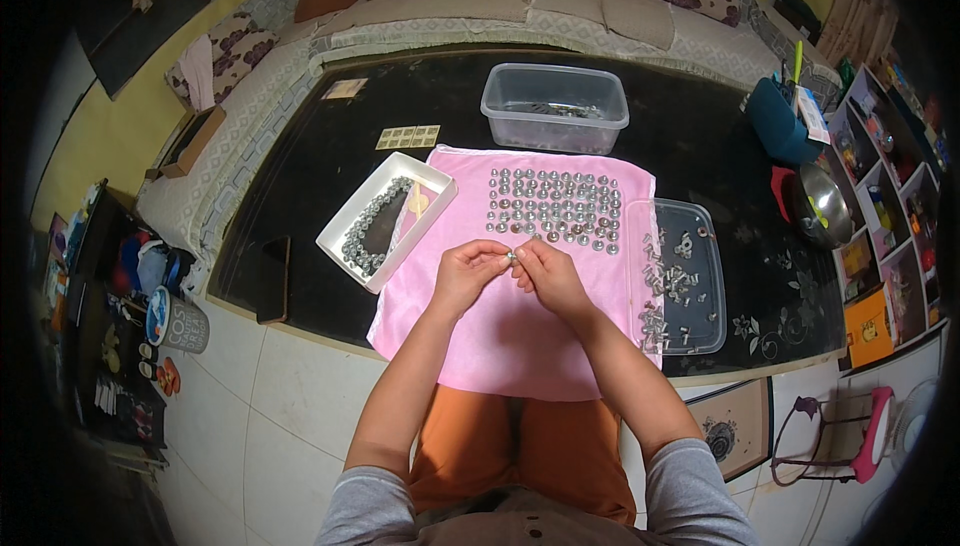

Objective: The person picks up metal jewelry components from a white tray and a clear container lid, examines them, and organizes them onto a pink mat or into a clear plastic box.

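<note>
My left hand (474, 270) and my right hand (546, 270) meet over the pink cloth (517, 321), their fingertips pinching one small metal piece (511, 256) between them. Just beyond them, rows of small silvery metal fasteners (553, 201) stand on the cloth. To the left, a tilted white box (341, 229) holds a curved band of similar metal parts (360, 229) and a pale wooden-looking piece (418, 203). At the right, a shallow clear plastic lid or tray (716, 321), partly over the cloth's edge, holds many loose metal pieces (675, 283).
A clear plastic tub (555, 133) with small dark parts inside stands behind the cloth on the black table (450, 88). A printed card (409, 137) lies left of it. A phone-like dark object (274, 279) is near the left edge; a steel bowl (823, 204) and teal container (780, 122) are right.
</note>
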Motion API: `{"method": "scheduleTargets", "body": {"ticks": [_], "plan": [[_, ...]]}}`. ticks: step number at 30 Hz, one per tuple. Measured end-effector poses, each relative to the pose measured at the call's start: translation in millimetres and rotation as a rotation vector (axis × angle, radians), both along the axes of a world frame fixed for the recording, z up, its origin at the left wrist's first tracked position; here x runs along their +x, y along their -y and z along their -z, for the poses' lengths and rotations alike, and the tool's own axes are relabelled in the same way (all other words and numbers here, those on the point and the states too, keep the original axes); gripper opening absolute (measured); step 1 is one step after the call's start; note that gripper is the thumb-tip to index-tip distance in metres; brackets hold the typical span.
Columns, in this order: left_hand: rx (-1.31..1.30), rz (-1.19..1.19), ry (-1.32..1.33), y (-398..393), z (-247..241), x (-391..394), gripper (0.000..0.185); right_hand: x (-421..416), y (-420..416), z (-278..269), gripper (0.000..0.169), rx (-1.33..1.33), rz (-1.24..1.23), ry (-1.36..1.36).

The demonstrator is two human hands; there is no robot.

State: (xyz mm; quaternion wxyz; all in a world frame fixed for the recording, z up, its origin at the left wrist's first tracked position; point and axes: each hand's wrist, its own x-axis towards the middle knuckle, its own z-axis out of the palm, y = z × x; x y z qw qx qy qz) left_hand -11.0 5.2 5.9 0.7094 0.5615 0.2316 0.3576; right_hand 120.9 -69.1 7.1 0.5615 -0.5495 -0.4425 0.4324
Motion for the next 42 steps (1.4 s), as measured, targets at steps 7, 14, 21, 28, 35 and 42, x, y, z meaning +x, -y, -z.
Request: {"method": "scheduleTargets", "body": {"ticks": [7,14,21,28,35,42], "plan": [[-0.043,0.002,0.010,0.9,-4.0,0.0,0.012,-1.5,-2.7,4.3,0.027,0.015,-0.024,-0.040],[-0.041,0.036,-0.006,-2.6,1.3,-1.9,0.012,0.8,1.2,-8.1,0.029,-0.127,-0.076,0.053],[-0.058,0.031,0.020,-3.2,-1.4,-1.6,0.013,-6.7,3.5,-13.7,0.026,0.019,0.070,0.084],[-0.056,0.064,-0.002,-1.9,-2.8,-2.0,0.013,-3.9,4.6,-11.8,0.018,0.090,0.117,0.340],[-0.101,0.065,0.038,-3.7,-4.5,-3.3,0.014,-6.8,5.7,-18.5,0.014,0.320,0.176,0.578],[-0.100,0.064,0.006,-1.9,-7.5,-4.0,0.014,-8.5,8.5,-24.1,0.014,0.223,0.188,0.516]]}}
